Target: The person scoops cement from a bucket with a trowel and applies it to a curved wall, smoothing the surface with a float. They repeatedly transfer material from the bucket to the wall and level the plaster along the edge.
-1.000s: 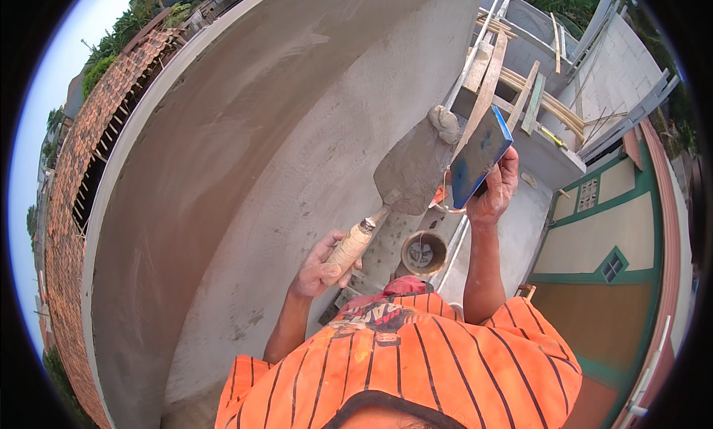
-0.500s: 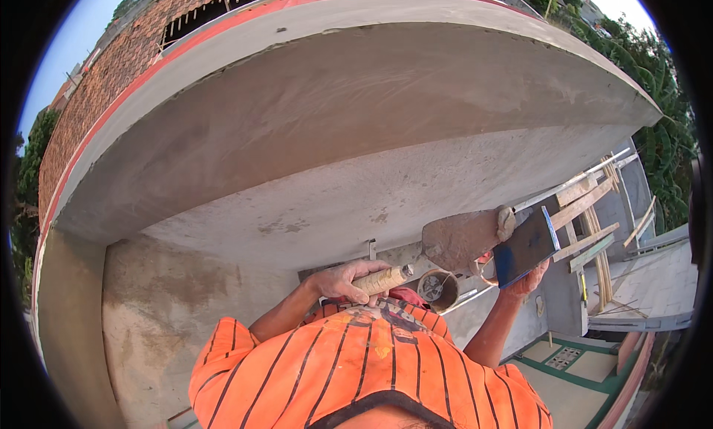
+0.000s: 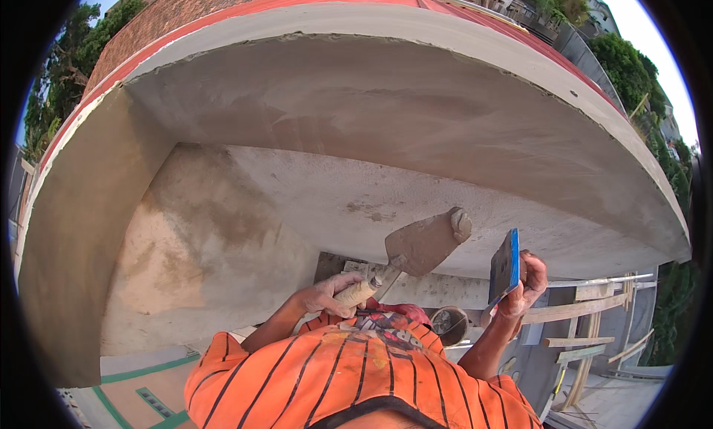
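My left hand [image 3: 327,297] has its fingers closed around the pale handle [image 3: 352,298] of a grey, mortar-smeared trowel [image 3: 416,249], which reaches ahead and rightward of them. My right hand [image 3: 526,282] has its fingers clamped on a blue-edged rectangular float [image 3: 504,265], just left of them.

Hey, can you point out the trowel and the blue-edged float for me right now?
Trowel [image 3: 422,245]: head view, on the middle of its mortar-smeared blade.
Blue-edged float [image 3: 504,268]: head view, on its flat, greyish face, left of the bright blue edge.
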Demonstrator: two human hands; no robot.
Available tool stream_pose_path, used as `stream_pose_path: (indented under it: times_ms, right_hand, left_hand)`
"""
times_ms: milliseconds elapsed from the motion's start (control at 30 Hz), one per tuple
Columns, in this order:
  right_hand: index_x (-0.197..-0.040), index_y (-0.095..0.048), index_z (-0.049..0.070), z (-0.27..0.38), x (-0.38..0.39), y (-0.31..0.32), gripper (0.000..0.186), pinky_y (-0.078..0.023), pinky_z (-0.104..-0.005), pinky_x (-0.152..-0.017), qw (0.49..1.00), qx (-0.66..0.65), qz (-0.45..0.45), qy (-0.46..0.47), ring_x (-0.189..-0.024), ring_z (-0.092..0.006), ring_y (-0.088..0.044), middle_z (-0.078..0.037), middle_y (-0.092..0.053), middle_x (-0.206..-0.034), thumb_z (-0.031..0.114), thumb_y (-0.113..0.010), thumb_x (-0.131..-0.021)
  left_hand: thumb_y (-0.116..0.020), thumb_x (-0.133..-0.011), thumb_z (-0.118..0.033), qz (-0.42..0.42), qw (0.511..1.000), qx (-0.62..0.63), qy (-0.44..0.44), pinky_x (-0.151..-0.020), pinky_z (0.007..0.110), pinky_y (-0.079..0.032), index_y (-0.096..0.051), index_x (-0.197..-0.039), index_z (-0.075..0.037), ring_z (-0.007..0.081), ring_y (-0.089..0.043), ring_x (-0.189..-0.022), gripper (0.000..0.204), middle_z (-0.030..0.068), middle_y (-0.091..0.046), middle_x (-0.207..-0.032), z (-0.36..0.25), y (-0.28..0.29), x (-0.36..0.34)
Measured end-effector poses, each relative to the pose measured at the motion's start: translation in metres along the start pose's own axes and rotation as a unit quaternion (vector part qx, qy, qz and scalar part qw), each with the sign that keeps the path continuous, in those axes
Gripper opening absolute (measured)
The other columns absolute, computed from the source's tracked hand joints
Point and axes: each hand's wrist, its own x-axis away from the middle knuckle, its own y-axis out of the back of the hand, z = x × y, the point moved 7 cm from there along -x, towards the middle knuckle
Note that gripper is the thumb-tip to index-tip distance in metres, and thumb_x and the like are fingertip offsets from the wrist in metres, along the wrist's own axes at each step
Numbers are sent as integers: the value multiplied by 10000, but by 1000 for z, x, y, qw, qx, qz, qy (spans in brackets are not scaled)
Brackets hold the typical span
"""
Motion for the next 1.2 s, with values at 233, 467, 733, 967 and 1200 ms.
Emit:
stream_pose_path:
  times_ms: [233,467,733,967,1200]
  right_hand:
    - [-1137,-655,-44,-15,-5,-76,664,-474,-294,-789,993,-22,72,-95,-864,-167,-611,-98,-674,-944,478,-856,-779]
    - [-1192,-647,-45,-54,8,-130,636,-477,-269,-828,965,-128,143,-180,-895,-140,-632,-77,-691,-994,416,-856,-807]
    - [-1031,-744,40,-12,-26,-154,439,-516,-311,-717,952,33,289,95,-789,-199,-661,-86,-739,-909,259,-906,-687]
    - [-1013,-766,134,10,-30,-185,384,-532,-323,-690,890,124,382,217,-756,-185,-660,0,-752,-903,244,-893,-667]
    - [-1017,-768,167,9,-25,-202,346,-547,-330,-704,873,146,389,256,-783,-179,-665,13,-753,-930,243,-879,-698]
  left_hand:
    - [-801,-683,-109,-39,986,130,-93,-625,287,-507,-492,-1292,-44,155,-650,-748,686,99,-657,-1043,20,25,64]
    - [-794,-671,-129,-102,972,127,-167,-549,278,-453,-503,-1341,-12,161,-621,-660,740,110,-682,-1030,30,15,96]
    - [-801,-671,-111,-255,944,93,-184,-557,270,-489,-475,-1364,0,138,-622,-679,774,128,-675,-1003,34,-11,114]
    - [-839,-713,-143,-330,921,71,-196,-624,259,-523,-482,-1365,15,127,-641,-764,760,112,-670,-1016,39,-35,118]
    - [-896,-663,-179,-407,888,31,-211,-743,264,-535,-493,-1356,21,123,-644,-899,826,89,-670,-1026,44,-63,119]
